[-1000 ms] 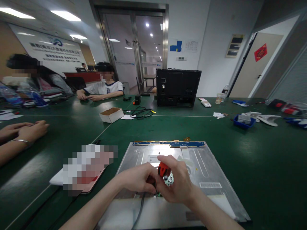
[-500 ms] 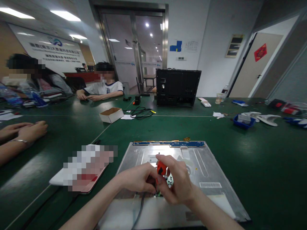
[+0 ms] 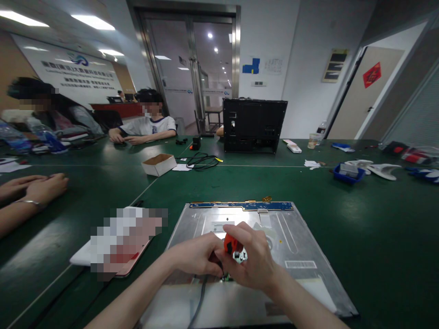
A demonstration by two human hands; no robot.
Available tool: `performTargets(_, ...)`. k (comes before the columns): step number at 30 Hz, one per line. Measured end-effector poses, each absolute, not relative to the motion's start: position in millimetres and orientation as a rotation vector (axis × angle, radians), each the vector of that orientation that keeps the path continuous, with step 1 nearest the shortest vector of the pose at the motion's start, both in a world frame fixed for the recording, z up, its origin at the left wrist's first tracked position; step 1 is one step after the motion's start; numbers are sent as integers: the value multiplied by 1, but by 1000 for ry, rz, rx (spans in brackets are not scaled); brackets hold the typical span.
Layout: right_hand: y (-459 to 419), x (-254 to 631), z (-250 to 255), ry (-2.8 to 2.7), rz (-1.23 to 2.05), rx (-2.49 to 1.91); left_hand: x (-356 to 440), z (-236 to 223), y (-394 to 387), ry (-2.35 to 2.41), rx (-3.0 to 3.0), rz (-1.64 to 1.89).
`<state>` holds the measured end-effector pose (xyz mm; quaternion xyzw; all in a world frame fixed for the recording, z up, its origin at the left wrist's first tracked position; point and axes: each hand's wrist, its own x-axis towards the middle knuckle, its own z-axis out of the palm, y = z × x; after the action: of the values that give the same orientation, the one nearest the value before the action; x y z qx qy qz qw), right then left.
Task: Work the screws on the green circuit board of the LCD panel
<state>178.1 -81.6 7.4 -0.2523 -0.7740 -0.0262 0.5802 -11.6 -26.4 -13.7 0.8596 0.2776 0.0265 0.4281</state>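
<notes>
My right hand (image 3: 252, 258) is closed around the red and black handle of a screwdriver (image 3: 232, 243), held upright over a small green circuit board (image 3: 226, 278). Its shaft and tip are hidden behind my fingers. Right beside it, my left hand (image 3: 200, 256) has its fingers pinched together low over the board; what they grip is hidden. A dark cable (image 3: 201, 299) runs from under those fingers toward me. Beneath both hands lies a flat metal display panel (image 3: 302, 246) with a blue circuit strip (image 3: 222, 206) along its far edge.
A phone (image 3: 132, 265) and a white object lie to the left, partly blurred out. Farther off are a small box (image 3: 158, 165), a coiled black cable (image 3: 202, 161), a black monitor housing (image 3: 255, 125) and a blue tray (image 3: 349, 173). Co-workers' hands (image 3: 48, 187) rest at the left.
The screwdriver handle has turned between my right fingers, and my right thumb and index finger have shifted slightly. My left hand and the panel have stayed in place.
</notes>
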Motion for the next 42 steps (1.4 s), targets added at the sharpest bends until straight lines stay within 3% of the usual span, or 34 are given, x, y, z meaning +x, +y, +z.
performTargets(42,-83,181,3,-1818,36,-591,-11,-17,-27,711,2183,50)
